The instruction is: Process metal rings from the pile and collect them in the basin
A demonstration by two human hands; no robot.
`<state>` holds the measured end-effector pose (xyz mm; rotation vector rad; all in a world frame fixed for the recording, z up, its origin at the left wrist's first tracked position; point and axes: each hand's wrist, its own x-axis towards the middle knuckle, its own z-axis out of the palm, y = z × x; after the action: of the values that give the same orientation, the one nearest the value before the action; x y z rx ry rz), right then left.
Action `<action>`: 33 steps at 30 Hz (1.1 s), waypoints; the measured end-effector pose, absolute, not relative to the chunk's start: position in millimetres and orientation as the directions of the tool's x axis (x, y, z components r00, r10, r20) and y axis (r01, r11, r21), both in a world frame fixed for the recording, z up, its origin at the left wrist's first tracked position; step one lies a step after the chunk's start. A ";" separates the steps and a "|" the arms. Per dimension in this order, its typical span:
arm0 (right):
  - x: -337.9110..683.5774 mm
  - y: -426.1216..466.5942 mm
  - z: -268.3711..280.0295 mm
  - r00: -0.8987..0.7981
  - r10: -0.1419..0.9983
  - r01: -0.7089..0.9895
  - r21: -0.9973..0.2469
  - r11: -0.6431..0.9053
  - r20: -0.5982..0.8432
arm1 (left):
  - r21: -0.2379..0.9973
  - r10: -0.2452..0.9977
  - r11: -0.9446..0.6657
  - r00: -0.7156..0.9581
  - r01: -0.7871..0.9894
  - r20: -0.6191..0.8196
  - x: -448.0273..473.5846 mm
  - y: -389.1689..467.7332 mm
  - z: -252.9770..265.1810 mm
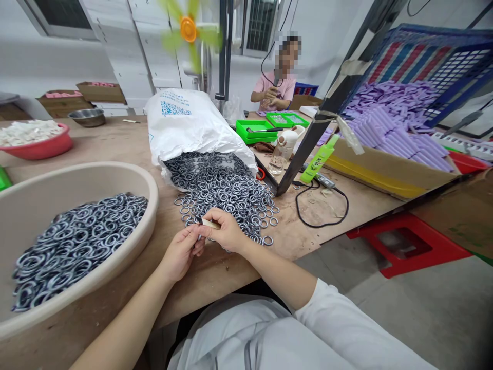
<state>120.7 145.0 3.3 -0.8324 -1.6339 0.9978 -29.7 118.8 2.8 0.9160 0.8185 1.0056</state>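
Note:
Over the near edge of the ring pile, my two hands meet. Between the thumb and fingers of my right hand (226, 231) is a short pale-handled tool (210, 224) with a dark end; its exact kind does not show. My left hand (184, 249) is closed in a pinch against the tool's dark end, and what its fingers hold is hidden. Just beyond lie many grey rings (227, 198), spilling from the mouth of a white sack (185, 126). To the left, a large beige basin (148, 205) holds more such rings (80, 241).
A red basin (46, 149) of white pieces and a metal bowl (88, 117) stand back left. Right of the sack rise a dark metal post (308, 139) and a looped black cable (321, 224). Purple pieces (396, 128) fill a carton. Across the table sits another person (275, 90).

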 end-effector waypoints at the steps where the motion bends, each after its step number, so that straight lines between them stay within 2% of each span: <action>1: 120.6 145.0 3.4 -0.258 0.882 0.052 -0.905 0.422 0.396 | 0.908 0.936 0.255 0.321 -0.333 -0.145 -29.7 118.8 2.6; 33: 117.8 139.8 7.2 -0.205 0.900 0.077 -0.910 0.407 0.385 | 0.871 0.922 0.309 0.345 -0.382 -0.175 -29.2 116.8 7.9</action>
<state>117.8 139.8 7.2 -0.8850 -1.5982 0.9662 -29.2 116.8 7.9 0.8380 0.7836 0.9891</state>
